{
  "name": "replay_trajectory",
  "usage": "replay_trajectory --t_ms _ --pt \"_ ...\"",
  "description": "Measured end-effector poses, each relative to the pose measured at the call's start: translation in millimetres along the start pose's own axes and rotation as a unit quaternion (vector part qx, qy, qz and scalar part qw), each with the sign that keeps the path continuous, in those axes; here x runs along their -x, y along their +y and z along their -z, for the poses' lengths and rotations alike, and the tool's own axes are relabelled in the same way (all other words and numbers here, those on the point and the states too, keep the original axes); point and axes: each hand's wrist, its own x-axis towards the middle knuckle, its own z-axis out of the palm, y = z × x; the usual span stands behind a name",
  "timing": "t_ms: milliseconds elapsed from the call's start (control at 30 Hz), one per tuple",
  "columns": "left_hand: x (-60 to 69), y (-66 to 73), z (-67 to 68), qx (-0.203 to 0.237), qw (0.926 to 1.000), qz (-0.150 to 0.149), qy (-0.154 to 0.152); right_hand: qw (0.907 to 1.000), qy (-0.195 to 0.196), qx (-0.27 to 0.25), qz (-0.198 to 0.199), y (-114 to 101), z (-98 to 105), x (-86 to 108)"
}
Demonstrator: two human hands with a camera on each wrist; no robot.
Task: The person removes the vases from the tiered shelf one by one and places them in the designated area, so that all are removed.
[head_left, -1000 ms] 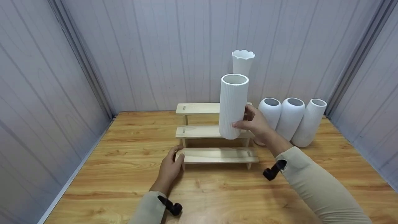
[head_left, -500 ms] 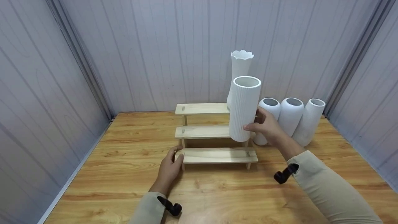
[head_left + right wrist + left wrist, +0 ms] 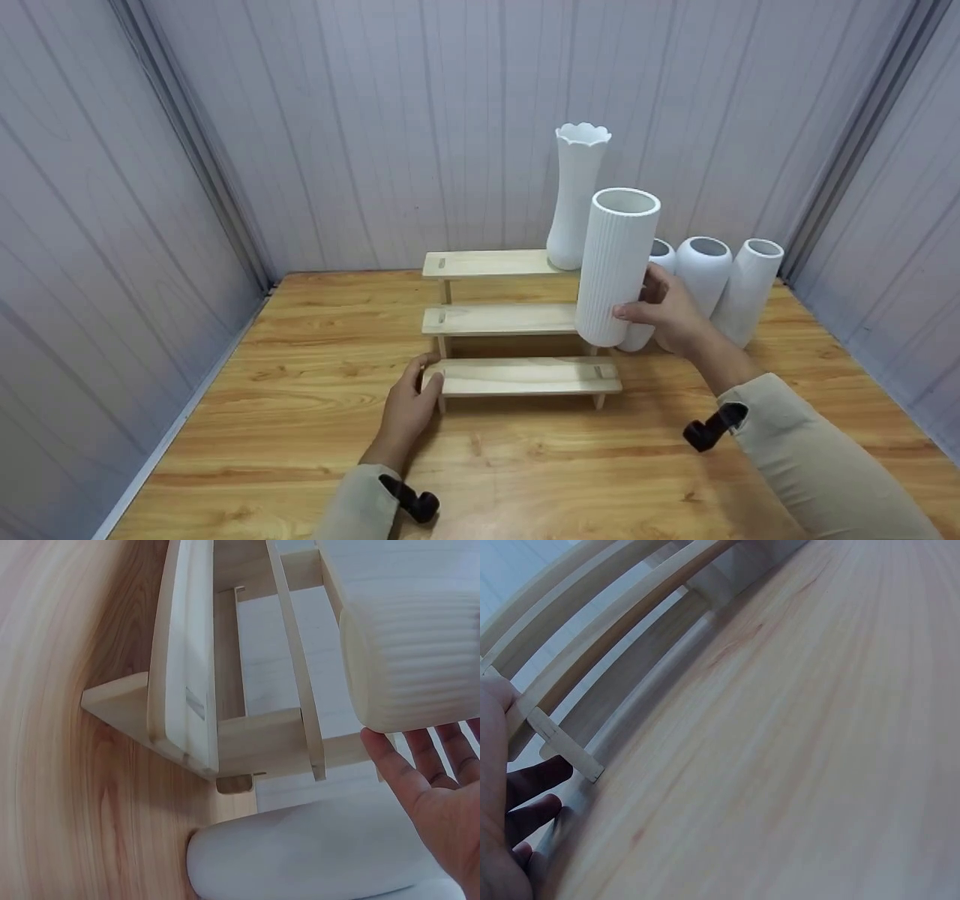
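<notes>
A ribbed white cylindrical vase is held upright in the air by my right hand, in front of the right end of the wooden three-tier stand. Thumb and fingers grip its lower part; the right wrist view shows the vase's base above the hand. At the stand's lowest tier, my left hand grips the left end. In the left wrist view, that hand has its fingers beside the stand's leg. A scalloped-rim white vase stands on the top tier's right part.
Three smooth white vases stand on the table right of the stand: one partly behind my right hand, a rounded one and a narrower one. A panelled wall rises behind the wooden table.
The right hand has carried the ribbed vase to the right and slightly down, uncovering the scalloped-rim vase. The left hand stays where it was on the stand.
</notes>
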Motion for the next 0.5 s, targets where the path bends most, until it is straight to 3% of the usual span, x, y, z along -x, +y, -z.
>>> replay_trajectory --t_ms 500 --pt "-0.4 -0.7 -0.6 0.006 1.0 -0.003 0.001 0.9992 0.038 0.005 0.01 4 28 25.1"
